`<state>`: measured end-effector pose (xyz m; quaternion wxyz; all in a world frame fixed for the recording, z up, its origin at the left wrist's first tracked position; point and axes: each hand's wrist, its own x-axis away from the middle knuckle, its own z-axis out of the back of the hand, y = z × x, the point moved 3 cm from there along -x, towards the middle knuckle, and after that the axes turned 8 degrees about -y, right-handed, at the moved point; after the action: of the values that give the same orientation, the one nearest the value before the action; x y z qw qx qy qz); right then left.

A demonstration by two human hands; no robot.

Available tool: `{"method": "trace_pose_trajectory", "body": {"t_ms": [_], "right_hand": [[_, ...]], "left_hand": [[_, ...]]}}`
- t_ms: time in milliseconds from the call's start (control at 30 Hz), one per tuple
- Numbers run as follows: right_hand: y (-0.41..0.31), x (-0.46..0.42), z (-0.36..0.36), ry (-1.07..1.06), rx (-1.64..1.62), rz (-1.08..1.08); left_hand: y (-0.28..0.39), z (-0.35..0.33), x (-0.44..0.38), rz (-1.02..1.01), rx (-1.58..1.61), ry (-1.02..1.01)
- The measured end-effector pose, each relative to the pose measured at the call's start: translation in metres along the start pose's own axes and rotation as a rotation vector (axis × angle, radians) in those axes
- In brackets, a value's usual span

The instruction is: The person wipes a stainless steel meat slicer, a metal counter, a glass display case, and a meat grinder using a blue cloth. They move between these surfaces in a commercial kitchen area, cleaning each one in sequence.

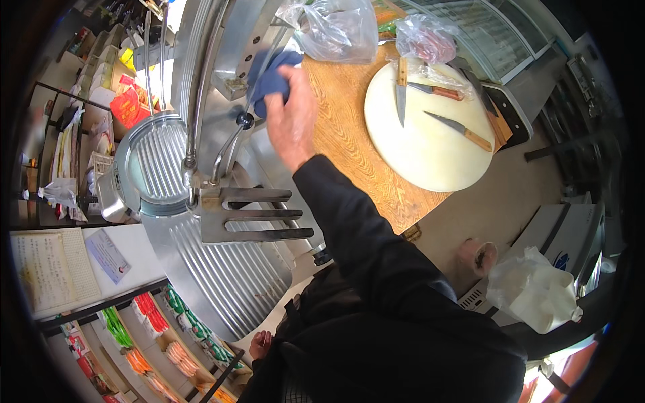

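My right hand (295,118) grips a bunched dark blue cloth (272,83) against the metal frame of a meat slicer. Just below the cloth is the slicer's lever, topped by a black ball knob (245,120). The slicer's ribbed metal carriage plate (216,272) extends toward me, with a slotted metal pusher (257,214) above it. Part of the cloth is hidden behind my fingers. Down beside my body, my left hand (261,344) hangs near the carriage's lower edge. Its fingers look curled, but it is too small and partly covered to judge.
Right of the slicer, a wooden table (337,116) bears a round white cutting board (423,156) with several wood-handled knives (458,130). Plastic bags (337,32) sit at its far edge. Shelves of packets (151,312) stand lower left. A white jug (541,292) is at right.
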<state>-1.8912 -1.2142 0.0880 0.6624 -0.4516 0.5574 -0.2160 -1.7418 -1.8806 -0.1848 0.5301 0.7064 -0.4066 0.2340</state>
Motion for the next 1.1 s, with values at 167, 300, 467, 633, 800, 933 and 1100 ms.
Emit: {"method": "trace_pose_trajectory", "body": {"t_ms": [167,300,467,633,800,933,1100], "right_hand": [[0.015,0.04,-0.015,-0.2,-0.021,0.016],[0.033,0.056,-0.011,-0.289,0.025,-0.001],[0.042,0.077,-0.003,-0.529,0.041,-0.01],[0.011,0.078,-0.018,-0.672,0.239,0.174],[0.061,0.08,0.012,-0.901,0.009,-0.089],[0.036,0.079,0.046,-0.932,-0.296,-0.56],[-0.058,0.074,0.013,-0.876,-0.144,0.229]], "left_hand": [[0.0,-0.032,0.014,-0.026,0.015,-0.078],[0.005,-0.058,0.005,-0.034,0.053,-0.072],[0.002,-0.052,0.007,-0.071,0.181,0.163],[-0.007,-0.053,0.004,-0.074,0.194,0.223],[-0.026,-0.041,0.011,-0.125,0.303,0.1],[-0.053,-0.044,0.02,-0.111,0.287,0.236],[-0.063,-0.056,0.03,-0.081,0.312,0.452]]}}
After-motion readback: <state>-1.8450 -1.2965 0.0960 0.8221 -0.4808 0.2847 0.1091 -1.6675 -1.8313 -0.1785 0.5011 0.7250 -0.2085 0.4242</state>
